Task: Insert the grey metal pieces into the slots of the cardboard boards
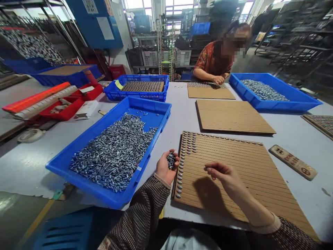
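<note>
My left hand (166,166) is cupped palm up at the left edge of a grooved cardboard board (241,173) and holds a small heap of silvery oval metal pieces (171,159). My right hand (225,175) hovers over the board's middle with its fingertips pinched; what they hold is too small to make out. Metal pieces (183,156) line the board's left edge and fill a few short rows at its top left corner. A blue tray (109,196) heaped with the same pieces sits just left of my left hand.
A second grooved board (231,116) lies behind mine. Across the table a person (215,59) works at another board (210,92), beside a blue tray (275,99) of pieces. A blue crate (137,93), red trays (62,113) and a wooden label strip (292,162) are around.
</note>
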`<action>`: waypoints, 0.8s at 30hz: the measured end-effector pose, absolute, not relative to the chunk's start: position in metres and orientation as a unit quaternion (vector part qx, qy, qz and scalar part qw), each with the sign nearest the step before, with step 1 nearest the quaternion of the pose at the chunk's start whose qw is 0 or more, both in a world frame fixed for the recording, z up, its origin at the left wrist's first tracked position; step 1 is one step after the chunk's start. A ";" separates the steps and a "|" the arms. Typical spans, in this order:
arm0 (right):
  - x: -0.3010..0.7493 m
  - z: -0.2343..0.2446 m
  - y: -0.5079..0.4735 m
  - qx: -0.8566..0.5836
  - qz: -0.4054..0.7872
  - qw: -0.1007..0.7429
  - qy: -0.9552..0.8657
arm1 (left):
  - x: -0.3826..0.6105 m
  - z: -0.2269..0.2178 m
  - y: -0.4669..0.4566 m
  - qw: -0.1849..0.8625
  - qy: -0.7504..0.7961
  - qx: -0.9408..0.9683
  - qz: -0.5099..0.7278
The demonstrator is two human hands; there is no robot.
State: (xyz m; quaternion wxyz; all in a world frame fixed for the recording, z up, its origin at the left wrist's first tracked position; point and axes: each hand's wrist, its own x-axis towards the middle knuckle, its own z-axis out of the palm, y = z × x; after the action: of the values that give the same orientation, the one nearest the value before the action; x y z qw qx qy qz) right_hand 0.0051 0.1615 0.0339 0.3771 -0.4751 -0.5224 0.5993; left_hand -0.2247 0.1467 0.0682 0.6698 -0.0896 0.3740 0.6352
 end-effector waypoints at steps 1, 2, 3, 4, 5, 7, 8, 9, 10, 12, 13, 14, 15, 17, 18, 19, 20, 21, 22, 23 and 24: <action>0.001 0.031 0.169 -0.486 0.589 0.367 -0.531 | -0.225 0.062 0.149 0.669 0.378 -0.097 0.633; -0.003 0.028 0.176 -0.496 0.581 0.356 -0.538 | -0.225 0.055 0.151 0.668 0.383 -0.105 0.630; -0.006 0.026 0.183 -0.504 0.577 0.346 -0.542 | -0.225 0.049 0.151 0.667 0.387 -0.114 0.627; -0.009 0.024 0.189 -0.508 0.579 0.339 -0.541 | -0.224 0.043 0.150 0.665 0.392 -0.123 0.624; -0.012 0.022 0.194 -0.509 0.586 0.335 -0.535 | -0.224 0.037 0.150 0.664 0.396 -0.131 0.621; -0.015 0.018 0.202 -0.502 0.611 0.331 -0.515 | -0.224 0.029 0.149 0.662 0.402 -0.147 0.616; -0.016 0.017 0.205 -0.497 0.625 0.330 -0.504 | -0.224 0.026 0.148 0.661 0.403 -0.154 0.613; -0.017 0.015 0.207 -0.493 0.635 0.329 -0.495 | -0.224 0.023 0.149 0.661 0.405 -0.160 0.611; -0.017 0.014 0.209 -0.492 0.642 0.327 -0.488 | -0.225 0.022 0.150 0.661 0.404 -0.164 0.610; -0.017 0.012 0.212 -0.498 0.645 0.324 -0.479 | -0.227 0.021 0.152 0.662 0.399 -0.165 0.613; -0.017 0.012 0.213 -0.504 0.642 0.326 -0.477 | -0.227 0.020 0.153 0.663 0.394 -0.163 0.615; -0.017 0.011 0.214 -0.511 0.638 0.327 -0.474 | -0.228 0.021 0.155 0.664 0.390 -0.161 0.618; -0.017 0.010 0.215 -0.517 0.634 0.327 -0.473 | -0.229 0.021 0.156 0.664 0.387 -0.160 0.619; -0.017 0.008 0.217 -0.530 0.621 0.324 -0.478 | -0.230 0.021 0.158 0.661 0.390 -0.165 0.620; -0.017 0.007 0.218 -0.534 0.612 0.321 -0.487 | -0.231 0.021 0.158 0.659 0.395 -0.169 0.618; -0.017 0.005 0.219 -0.535 0.598 0.319 -0.505 | -0.231 0.021 0.158 0.657 0.400 -0.173 0.615; -0.018 0.004 0.220 -0.532 0.577 0.320 -0.531 | -0.231 0.020 0.158 0.656 0.404 -0.177 0.612; -0.018 0.002 0.220 -0.526 0.548 0.322 -0.565 | -0.231 0.020 0.158 0.656 0.408 -0.179 0.609; -0.020 0.002 0.221 -0.517 0.514 0.324 -0.603 | -0.230 0.019 0.157 0.657 0.410 -0.180 0.606; -0.021 0.001 0.221 -0.507 0.477 0.321 -0.642 | -0.229 0.019 0.157 0.658 0.412 -0.180 0.604; -0.024 0.001 0.222 -0.498 0.441 0.314 -0.677 | -0.227 0.018 0.156 0.660 0.413 -0.179 0.601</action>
State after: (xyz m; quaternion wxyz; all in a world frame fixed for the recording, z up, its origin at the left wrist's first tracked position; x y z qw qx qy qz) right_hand -0.0236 0.2216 0.0012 0.3142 -0.4981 -0.6770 0.4415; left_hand -0.2273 0.1557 0.0179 0.6599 -0.1792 0.4134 0.6013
